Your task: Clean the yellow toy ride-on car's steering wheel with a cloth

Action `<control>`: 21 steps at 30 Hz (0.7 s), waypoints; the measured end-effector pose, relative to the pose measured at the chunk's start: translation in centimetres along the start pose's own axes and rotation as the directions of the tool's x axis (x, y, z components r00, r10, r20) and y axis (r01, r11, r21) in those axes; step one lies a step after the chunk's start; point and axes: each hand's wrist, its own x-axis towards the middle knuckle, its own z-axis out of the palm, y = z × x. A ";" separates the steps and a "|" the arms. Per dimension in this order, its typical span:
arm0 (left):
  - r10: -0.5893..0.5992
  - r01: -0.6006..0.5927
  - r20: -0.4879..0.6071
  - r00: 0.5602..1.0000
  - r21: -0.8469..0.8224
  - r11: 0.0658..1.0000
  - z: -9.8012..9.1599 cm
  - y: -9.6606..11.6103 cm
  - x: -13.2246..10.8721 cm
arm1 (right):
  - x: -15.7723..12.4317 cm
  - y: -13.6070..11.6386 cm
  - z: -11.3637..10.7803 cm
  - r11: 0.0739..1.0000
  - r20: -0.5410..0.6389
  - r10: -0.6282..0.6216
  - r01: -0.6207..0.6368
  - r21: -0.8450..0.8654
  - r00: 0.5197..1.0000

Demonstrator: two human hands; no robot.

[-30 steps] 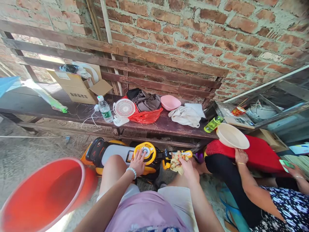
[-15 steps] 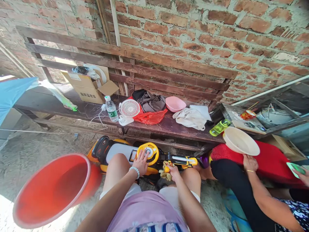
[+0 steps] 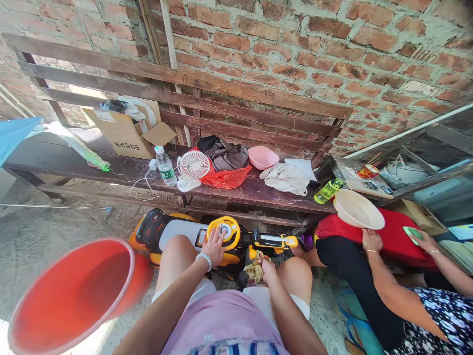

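A yellow and black ride-on toy car (image 3: 177, 231) lies on the ground in front of my knees. My left hand (image 3: 214, 245), with a white bead bracelet on the wrist, rests with its fingers spread on the car's yellow steering wheel (image 3: 226, 231). My right hand (image 3: 266, 270) is closed round a crumpled yellowish cloth (image 3: 255, 268), held low against the car just under its yellow front bar (image 3: 273, 240).
A big orange bucket (image 3: 74, 296) stands at my left. Behind the car a dark wooden bench (image 3: 121, 170) carries a cardboard box, water bottle (image 3: 165, 167), small fan (image 3: 192, 166), clothes and pink bowl. Another person sits at right by a red stool (image 3: 399, 231) with a cream basin.
My right hand has dropped with the cloth from the car's front bar to a spot lower and further left. My left hand has stayed on the steering wheel. The other person's hand with a green thing has shifted.
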 end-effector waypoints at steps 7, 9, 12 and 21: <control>-0.003 0.004 -0.020 1.000 0.016 1.000 -0.2 0.3 -0.3 | -5.3 -3.8 -0.8 0.956 0.068 -0.284 0.277 0.092 0.956; -0.008 0.009 -0.027 1.000 0.015 1.000 -0.2 0.4 -0.3 | -6.7 -3.9 0.8 0.932 0.139 -0.360 0.360 0.023 0.923; 0.003 -0.003 -0.028 1.000 0.015 1.000 -0.1 0.3 -0.3 | -7.2 -3.7 3.1 0.924 0.128 -0.369 0.378 -0.056 0.921; 0.003 -0.003 -0.014 1.000 -0.006 1.000 0.2 0.0 -0.1 | -2.4 -2.3 1.7 0.840 -0.031 -0.324 0.273 -0.469 0.945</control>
